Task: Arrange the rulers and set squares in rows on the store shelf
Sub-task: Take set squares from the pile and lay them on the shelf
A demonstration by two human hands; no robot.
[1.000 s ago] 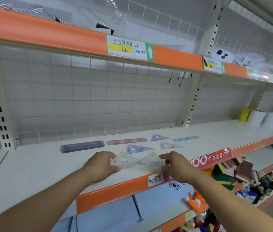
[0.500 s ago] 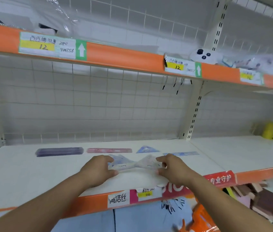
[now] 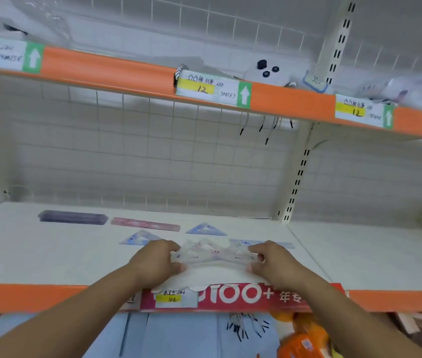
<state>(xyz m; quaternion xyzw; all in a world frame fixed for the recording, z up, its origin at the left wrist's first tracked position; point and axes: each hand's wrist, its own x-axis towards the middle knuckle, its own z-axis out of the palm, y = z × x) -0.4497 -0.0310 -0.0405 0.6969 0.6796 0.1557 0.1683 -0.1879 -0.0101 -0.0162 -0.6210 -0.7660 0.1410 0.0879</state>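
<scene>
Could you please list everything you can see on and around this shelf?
shelf: one, white with orange edge, centre
clear set squares: apparently two, transparent, held over the shelf front
purple ruler pack: one, dark purple, back row, far left
pink ruler: one, pink, right of the pack
blue set squares: two, blue, one right of the pink ruler, one nearer
pale blue ruler: one, pale blue, partly behind the clear set squares
price labels: three, white and yellow, upper edge
red banner: one, red, shelf's front edge
left-hand grip: one, pinches the clear set squares' left end
right-hand grip: one, pinches their right end
</scene>
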